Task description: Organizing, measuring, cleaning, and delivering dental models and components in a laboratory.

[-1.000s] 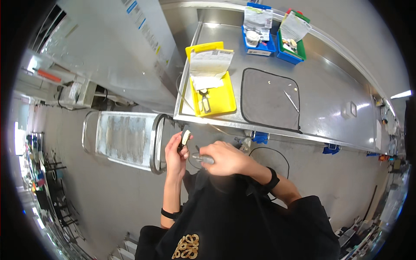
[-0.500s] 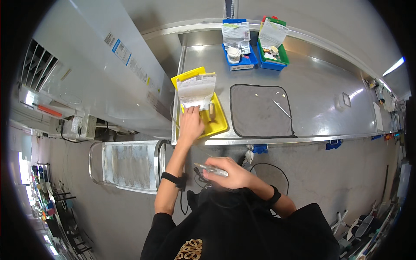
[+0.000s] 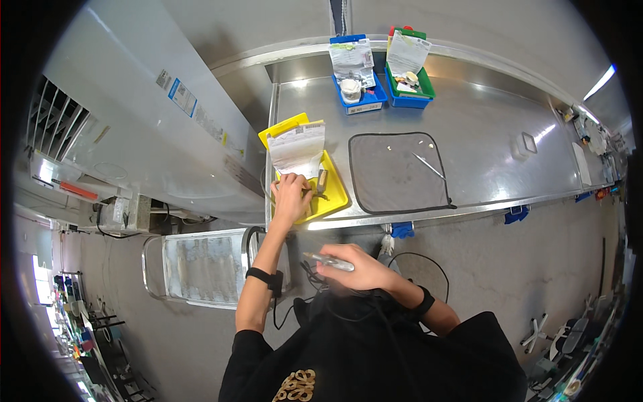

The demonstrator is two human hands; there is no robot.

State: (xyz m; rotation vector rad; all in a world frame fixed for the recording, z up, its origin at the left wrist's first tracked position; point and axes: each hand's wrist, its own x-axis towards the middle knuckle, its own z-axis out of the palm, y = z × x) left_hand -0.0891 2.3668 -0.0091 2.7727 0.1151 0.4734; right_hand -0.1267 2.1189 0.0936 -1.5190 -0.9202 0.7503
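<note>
My left hand point(image 3: 292, 199) reaches into a yellow tray point(image 3: 338, 196), its bent fingers apart at the lower edge of a white printed sheet point(image 3: 298, 153); the fingertips are partly hidden. Beside these fingers lie a small tan-and-grey block point(image 3: 323, 181) and a dark greenish piece point(image 3: 323, 197), too small to name. Nearer to me, off the table's front edge, my right hand point(image 3: 367, 268) grips a clear pen-like tool point(image 3: 337, 262) with a brownish tip pointing left.
A grey cloth mat point(image 3: 395, 177) carries a thin metal tool point(image 3: 429, 166) and tiny pale bits. Behind stand a blue tray point(image 3: 367, 107) and a green tray point(image 3: 427, 86) with papers. A clear box point(image 3: 526, 144) sits to the right. A metal cart point(image 3: 207, 264) stands at the left.
My left hand has shifted slightly within the yellow tray, its fingers more spread, and the dark greenish piece shows more clearly. My right hand keeps its grip on the pen-like tool. The view has shifted a little.
</note>
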